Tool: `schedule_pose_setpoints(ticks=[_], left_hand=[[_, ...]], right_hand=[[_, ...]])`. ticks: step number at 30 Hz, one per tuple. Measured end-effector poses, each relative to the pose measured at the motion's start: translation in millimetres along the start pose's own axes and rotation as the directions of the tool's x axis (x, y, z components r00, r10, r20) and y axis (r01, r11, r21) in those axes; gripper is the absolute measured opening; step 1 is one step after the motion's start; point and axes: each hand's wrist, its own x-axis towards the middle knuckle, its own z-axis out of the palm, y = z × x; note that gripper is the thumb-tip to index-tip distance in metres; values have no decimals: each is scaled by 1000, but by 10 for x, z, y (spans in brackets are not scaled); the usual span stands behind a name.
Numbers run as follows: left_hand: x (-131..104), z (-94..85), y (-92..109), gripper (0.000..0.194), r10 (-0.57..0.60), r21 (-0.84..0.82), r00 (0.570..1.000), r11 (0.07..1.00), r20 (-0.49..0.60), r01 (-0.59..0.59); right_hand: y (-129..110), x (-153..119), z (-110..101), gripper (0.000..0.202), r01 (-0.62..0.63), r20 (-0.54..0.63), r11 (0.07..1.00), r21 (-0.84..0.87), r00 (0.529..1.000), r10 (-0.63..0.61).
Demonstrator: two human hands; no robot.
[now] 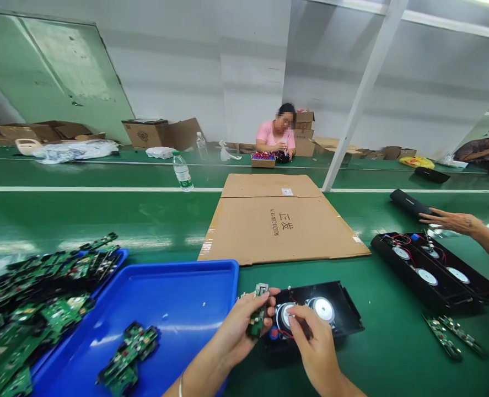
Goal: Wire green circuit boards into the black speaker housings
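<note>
Held in my left hand point(244, 325) is a green circuit board point(257, 317), gripped between thumb and fingers beside the blue tray. A black speaker housing point(345, 309) lies on the green table, with two round white-faced speakers point(322, 309), red wires and a blue-and-red part point(274, 333) inside. My right hand point(316, 342) is over the housing, thumb and fingertips pinched at the left speaker point(284, 317); what they hold, if anything, is too small to make out.
The blue tray point(178, 267) holds several boards point(128, 353); a heap of boards point(33, 309) lies left. Flat cardboard point(244, 231) is ahead. At right, another person's hand point(451, 220) is above black housings point(430, 275), near two boards point(442, 336). A bottle point(182, 172) stands behind.
</note>
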Motion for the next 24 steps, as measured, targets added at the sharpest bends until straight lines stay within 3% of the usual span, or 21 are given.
schedule_pose_setpoints(ticks=[3,8,13,17,21,24], left_hand=[[12,84,47,19,1,30,1000,1000,14,-1],[2,183,26,30,33,115,999,993,25,-35],[-101,130,-112,45,259,285,963,920,76,-270],[-79,72,-166,41,409,259,912,879,22,-400],[-44,66,-190,50,351,171,936,923,-2,-345],[-55,60,-216,47,293,230,955,927,49,-296]], right_hand=[[-36,35,-29,20,104,-40,990,-92,993,-108],[-56,105,-41,19,134,-65,981,-142,987,-145],[-108,107,-26,17,123,-58,985,-122,990,-131],[-192,92,-32,18,290,34,949,-124,957,-288],[-224,78,-29,16,462,2,857,-227,880,-474],[-208,101,-36,16,417,-52,867,-272,894,-446]])
